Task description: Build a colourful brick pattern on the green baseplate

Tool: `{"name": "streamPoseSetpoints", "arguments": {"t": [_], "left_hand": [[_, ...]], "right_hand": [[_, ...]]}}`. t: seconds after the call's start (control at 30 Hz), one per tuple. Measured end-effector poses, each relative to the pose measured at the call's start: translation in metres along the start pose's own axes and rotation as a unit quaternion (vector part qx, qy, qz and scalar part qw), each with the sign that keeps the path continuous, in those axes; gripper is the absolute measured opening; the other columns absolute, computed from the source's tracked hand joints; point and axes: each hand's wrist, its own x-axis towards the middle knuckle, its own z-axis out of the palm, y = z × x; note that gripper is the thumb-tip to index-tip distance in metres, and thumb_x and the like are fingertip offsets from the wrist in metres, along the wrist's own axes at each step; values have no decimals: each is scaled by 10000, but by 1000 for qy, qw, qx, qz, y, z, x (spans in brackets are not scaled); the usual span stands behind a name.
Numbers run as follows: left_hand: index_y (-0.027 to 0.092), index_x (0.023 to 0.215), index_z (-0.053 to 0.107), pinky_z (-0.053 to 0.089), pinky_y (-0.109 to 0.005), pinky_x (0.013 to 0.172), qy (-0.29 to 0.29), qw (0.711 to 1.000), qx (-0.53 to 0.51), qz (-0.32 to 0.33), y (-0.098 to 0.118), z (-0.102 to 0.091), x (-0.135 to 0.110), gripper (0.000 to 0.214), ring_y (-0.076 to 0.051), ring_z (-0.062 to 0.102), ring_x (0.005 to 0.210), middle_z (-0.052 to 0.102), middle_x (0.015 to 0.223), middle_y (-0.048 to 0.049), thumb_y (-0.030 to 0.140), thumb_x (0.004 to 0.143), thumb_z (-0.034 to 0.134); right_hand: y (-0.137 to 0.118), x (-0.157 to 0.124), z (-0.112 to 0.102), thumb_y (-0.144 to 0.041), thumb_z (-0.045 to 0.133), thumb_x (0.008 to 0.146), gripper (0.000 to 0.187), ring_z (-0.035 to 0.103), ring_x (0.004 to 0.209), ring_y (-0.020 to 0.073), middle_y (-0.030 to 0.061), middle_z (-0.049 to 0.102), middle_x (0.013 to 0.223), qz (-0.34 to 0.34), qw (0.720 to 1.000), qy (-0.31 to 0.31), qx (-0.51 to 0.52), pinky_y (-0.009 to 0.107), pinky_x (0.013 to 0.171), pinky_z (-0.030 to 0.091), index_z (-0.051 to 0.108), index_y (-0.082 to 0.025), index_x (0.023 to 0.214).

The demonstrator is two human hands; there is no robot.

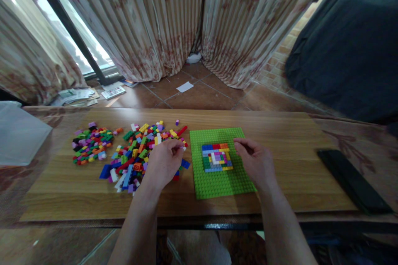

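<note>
My left hand (166, 159) is over the right side of a pile of loose toy bricks (137, 153), its fingers curled into a pinch. A small pale brick shows by its fingertips, but I cannot tell whether it is held. A green baseplate (224, 186) lies to the right of the pile. Near the middle of the plate sits a flat, multicoloured brick build (217, 158), with blue, red and orange along its far edge and white and magenta at its centre. My right hand (256, 161) hovers over the plate's right side, fingers closed, with no brick visible in them.
A second pile of smaller bricks (93, 145) lies at the left of the wooden table (289, 140). At the far right is a dark, flat, oblong object (351, 180). A whitish translucent container (21, 132) stands at the left edge. Curtains (149, 20) hang beyond the table.
</note>
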Motion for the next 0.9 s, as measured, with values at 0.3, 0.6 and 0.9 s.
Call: {"name": "streamPoseSetpoints", "arguments": {"t": [0.3, 0.6, 0.9], "left_hand": [[206, 860, 738, 419, -270, 601, -3, 1000, 10, -9, 6, -2, -1, 220, -182, 610, 647, 735, 793, -41, 258, 842, 525], [210, 848, 733, 429, -274, 639, -7, 1000, 10, 13, 1, -1, -1, 222, -186, 622, 690, 725, 788, -36, 265, 856, 518], [220, 848, 752, 393, -262, 584, 6, 1000, 5, -17, -1, -11, -1, 227, -173, 607, 618, 734, 751, -19, 304, 853, 540]], "right_hand": [[-6, -1, 18, -499, 659, 750, 431, 605, 663, 185, 75, 712, 814, 21, 995, -1, -102, 356, 678, 496, 742, -157, 1000], [-7, 1, 21, -507, 701, 698, 413, 556, 624, 171, 61, 696, 747, 46, 995, -3, -94, 328, 619, 452, 761, -159, 912], [-5, 3, 17, -502, 744, 639, 397, 544, 587, 156, 36, 673, 662, 57, 997, -10, -42, 292, 564, 431, 779, -170, 854]]}}
